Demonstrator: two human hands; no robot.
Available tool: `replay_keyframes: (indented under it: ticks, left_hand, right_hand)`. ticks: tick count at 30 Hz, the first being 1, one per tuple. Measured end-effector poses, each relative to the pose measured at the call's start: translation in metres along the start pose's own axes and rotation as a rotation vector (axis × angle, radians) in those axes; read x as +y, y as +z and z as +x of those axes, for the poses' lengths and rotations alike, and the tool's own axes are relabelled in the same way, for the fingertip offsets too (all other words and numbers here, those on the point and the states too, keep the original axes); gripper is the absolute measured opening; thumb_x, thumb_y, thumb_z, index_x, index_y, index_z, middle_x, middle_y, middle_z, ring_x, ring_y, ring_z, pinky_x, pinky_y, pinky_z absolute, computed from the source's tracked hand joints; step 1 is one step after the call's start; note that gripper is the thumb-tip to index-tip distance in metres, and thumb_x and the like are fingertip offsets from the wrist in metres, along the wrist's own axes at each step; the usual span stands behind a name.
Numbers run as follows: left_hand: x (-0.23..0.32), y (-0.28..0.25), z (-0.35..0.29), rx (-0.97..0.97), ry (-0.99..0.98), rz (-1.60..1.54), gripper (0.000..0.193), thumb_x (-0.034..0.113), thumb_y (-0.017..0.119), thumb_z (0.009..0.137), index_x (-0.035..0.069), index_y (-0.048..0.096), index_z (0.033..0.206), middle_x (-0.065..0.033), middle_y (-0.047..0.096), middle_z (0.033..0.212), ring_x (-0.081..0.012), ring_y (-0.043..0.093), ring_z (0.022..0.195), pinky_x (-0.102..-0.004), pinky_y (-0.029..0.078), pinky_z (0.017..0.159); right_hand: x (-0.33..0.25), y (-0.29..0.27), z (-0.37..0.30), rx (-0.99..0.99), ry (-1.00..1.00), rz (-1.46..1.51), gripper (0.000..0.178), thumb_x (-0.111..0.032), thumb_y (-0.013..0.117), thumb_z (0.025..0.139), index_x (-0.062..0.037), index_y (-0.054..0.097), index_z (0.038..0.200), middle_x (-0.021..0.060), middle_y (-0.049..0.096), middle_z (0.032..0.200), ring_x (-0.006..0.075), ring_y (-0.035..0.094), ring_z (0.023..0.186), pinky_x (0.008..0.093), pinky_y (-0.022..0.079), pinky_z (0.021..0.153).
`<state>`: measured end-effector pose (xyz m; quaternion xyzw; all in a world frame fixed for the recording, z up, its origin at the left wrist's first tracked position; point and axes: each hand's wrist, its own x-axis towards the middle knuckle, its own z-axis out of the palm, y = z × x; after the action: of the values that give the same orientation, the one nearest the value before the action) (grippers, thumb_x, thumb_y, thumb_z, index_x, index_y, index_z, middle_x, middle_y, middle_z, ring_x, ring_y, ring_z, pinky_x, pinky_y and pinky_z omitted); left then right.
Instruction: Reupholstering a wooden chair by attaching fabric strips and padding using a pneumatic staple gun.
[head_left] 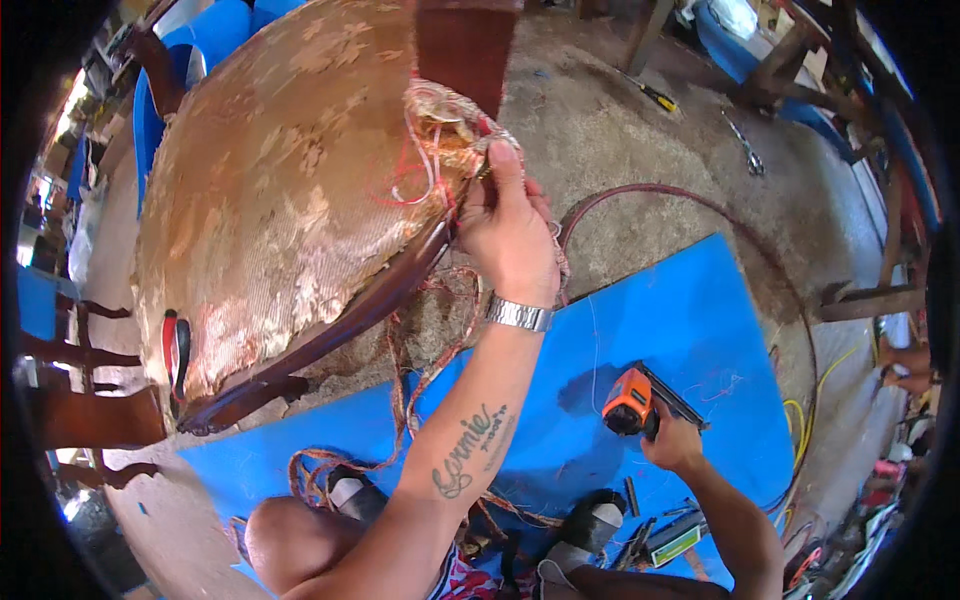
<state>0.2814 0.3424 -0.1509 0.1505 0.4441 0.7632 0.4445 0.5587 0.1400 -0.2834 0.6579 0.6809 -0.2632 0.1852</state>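
A wooden chair with a worn, tan fabric-covered seat (270,200) stands tilted before me at the left. At the seat's corner, beside a dark wooden upright (465,50), my left hand (510,235) pinches a braided trim cord (450,115) between thumb and fingers. Loose red and white threads hang there, and the cord trails down past my wrist. My right hand (675,440) grips an orange and black staple gun (630,395), low and apart from the chair. Red-and-black-handled pliers (176,350) rest on the seat's near left end.
Under my feet lies a blue sheet (680,300) with a green-labelled box (675,540) and dark strips near my right foot. A reddish hose (700,195) curves across the floor. Farther off are a yellow screwdriver (658,97), a metal tool (745,145) and wooden furniture frames (870,300).
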Motion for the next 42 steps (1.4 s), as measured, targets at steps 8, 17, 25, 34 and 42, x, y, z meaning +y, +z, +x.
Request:
replay_keyframes:
  ticks: [8, 17, 25, 34, 42]
  left_hand:
    - [0.006, 0.000, -0.013, -0.093, -0.021, -0.233, 0.020, 0.029, 0.059, 0.090, 0.011, 0.053, 0.083, 0.0060, 0.038, 0.056, -0.0054, 0.029, 0.045, -0.0264, 0.037, 0.051]
    - [-0.010, 0.002, 0.001, -0.018, -0.059, -0.199, 0.023, 0.032, 0.066, 0.084, 0.013, 0.054, 0.079, 0.0068, 0.036, 0.053, -0.0042, 0.030, 0.044, -0.0232, 0.030, 0.043]
    - [-0.011, 0.004, 0.004, 0.147, 0.102, -0.168, 0.028, 0.029, 0.071, 0.081, 0.004, 0.062, 0.089, 0.0050, 0.051, 0.068, -0.0039, 0.038, 0.055, -0.0217, 0.030, 0.049]
    - [-0.002, 0.012, 0.003, 0.151, -0.043, -0.210, 0.026, 0.017, 0.069, 0.083, -0.003, 0.064, 0.099, -0.0067, 0.066, 0.091, -0.0123, 0.059, 0.081, -0.0275, 0.046, 0.076]
    - [-0.020, -0.004, 0.008, 0.071, -0.023, -0.300, 0.026, 0.017, 0.068, 0.083, -0.002, 0.064, 0.100, -0.0055, 0.066, 0.089, -0.0124, 0.058, 0.080, -0.0273, 0.046, 0.076]
  right_hand:
    - [-0.036, -0.091, -0.002, 0.296, -0.050, 0.033, 0.068, -0.024, 0.066, 0.070, -0.0137, 0.038, 0.132, 0.0233, 0.063, 0.086, 0.0408, 0.062, 0.077, 0.0503, 0.050, 0.073]
    - [-0.066, -0.112, -0.009, 0.275, -0.022, -0.054, 0.066, -0.023, 0.066, 0.069, -0.0139, 0.043, 0.130, 0.0184, 0.064, 0.080, 0.0382, 0.062, 0.072, 0.0464, 0.051, 0.069]
    - [-0.098, -0.196, -0.035, 0.734, -0.463, -0.202, 0.075, -0.030, 0.076, 0.057, -0.0083, 0.050, 0.124, 0.0111, 0.062, 0.073, 0.0285, 0.061, 0.065, 0.0401, 0.047, 0.064]
    - [-0.198, -0.294, -0.072, 0.792, -0.676, -0.980, 0.040, -0.014, 0.054, 0.074, -0.0138, 0.057, 0.114, 0.0003, 0.050, 0.059, 0.0167, 0.057, 0.058, 0.0302, 0.043, 0.059]
    - [-0.224, -0.295, -0.057, 0.730, -0.621, -1.015, 0.054, -0.011, 0.059, 0.068, -0.0117, 0.053, 0.122, 0.0008, 0.054, 0.066, 0.0175, 0.055, 0.063, 0.0297, 0.041, 0.064]
